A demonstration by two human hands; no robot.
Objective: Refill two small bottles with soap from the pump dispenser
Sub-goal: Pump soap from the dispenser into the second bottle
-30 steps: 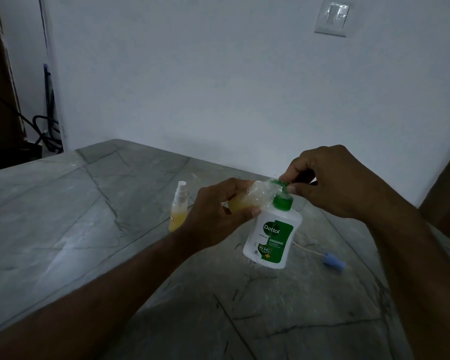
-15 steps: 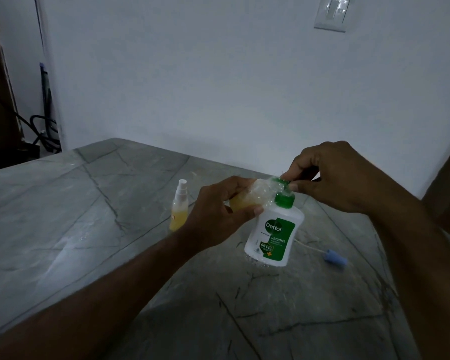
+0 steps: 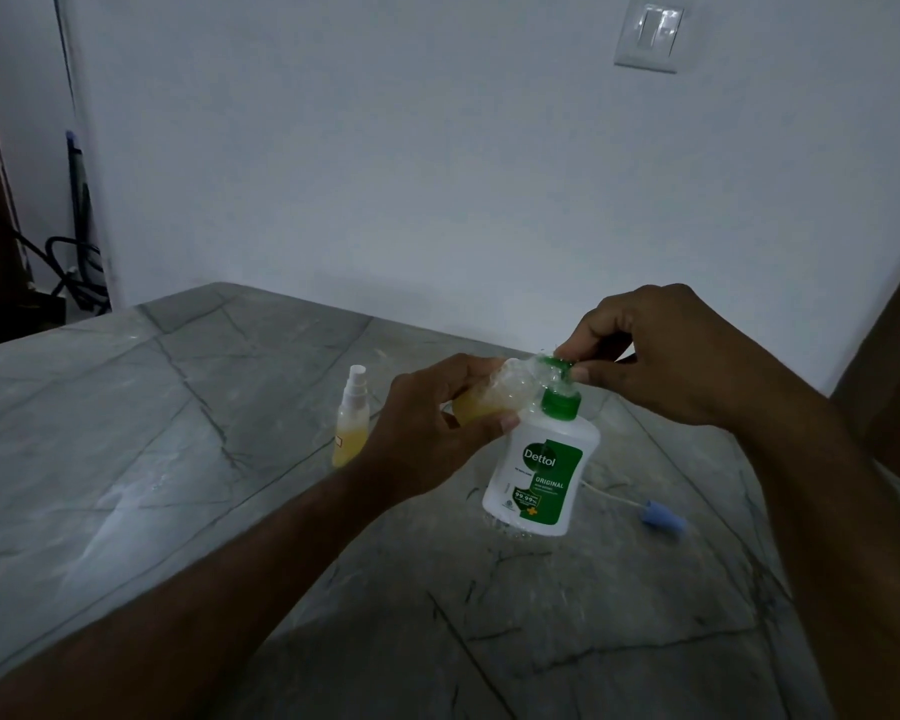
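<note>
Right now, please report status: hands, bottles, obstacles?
Left hand grips small bottle at pump dispenser nozzle. Right hand pinches pump head. Spray bottle stands aside. Nothing blocking.

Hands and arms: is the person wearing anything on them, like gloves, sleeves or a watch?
No. The left hand and right hand are bare, with no gloves, rings or watch showing. Both forearms are bare too, with no sleeves in view.

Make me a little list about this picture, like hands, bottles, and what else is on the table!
left hand: holds a small clear bottle tipped sideways, yellow soap inside
right hand: pinches the green pump top
pump dispenser: white, green label, stands on the table
second bottle: upright spray bottle, partly filled with yellow soap
loose part: blue cap with a thin tube, lying on the table
wall: light switch
</note>
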